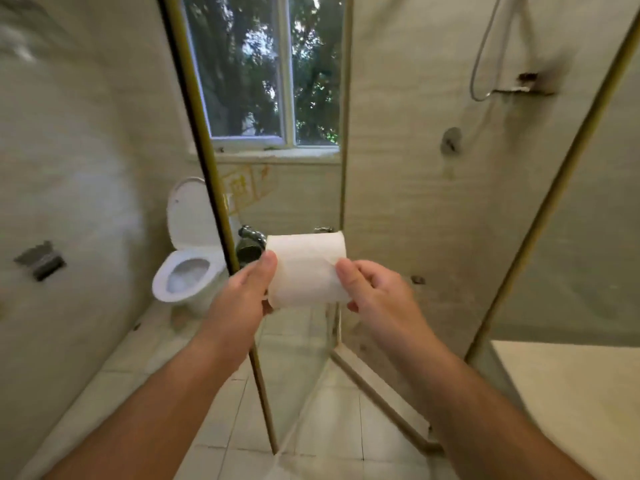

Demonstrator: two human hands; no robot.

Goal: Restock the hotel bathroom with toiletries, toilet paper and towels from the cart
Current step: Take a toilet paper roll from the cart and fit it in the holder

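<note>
- Because the glass screen (207, 133) and its brass frame cut through the middle of the room, the work is pressed close against that edge, which crowds the left arm.
- Behind is the window (273, 71). A pale bench (571, 393) lies lower right, near the right forearm.
- Left of the frame stands the toilet (188, 265), lid up and well clear of the job.
- At centre the roll (306, 268) seems to sit across a chrome holder (251, 233), its loose sheet hanging toward the person.
- The left hand (242, 292) pinches the sheet's left edge and the right hand (374, 289) its right edge, the two apart with the paper between.
- I judge this the toilet-paper step, nearly done. Next calls for a light, even pull or fold of the tail without tearing it.
</note>
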